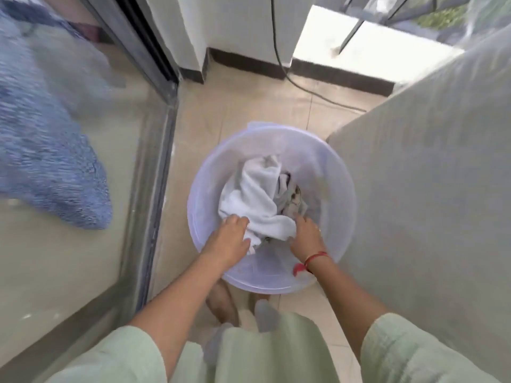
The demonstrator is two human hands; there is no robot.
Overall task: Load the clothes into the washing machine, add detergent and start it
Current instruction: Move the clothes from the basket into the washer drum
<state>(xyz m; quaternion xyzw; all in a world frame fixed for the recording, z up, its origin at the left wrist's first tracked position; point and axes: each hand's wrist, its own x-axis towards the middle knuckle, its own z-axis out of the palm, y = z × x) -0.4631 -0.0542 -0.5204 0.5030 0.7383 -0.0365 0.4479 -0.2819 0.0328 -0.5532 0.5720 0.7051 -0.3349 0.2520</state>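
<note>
As left hand and right hand clutch the towel, its length points away.

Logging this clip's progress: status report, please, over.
Left hand, right hand both in the basin, gripping the clothes. Clothes bunched in basin on floor, not yet lifted out. Nothing in the way of the hands.

The towel hides the fingertips of the left hand and right hand and most darker clothes. The blue cloth is blurred.
</note>
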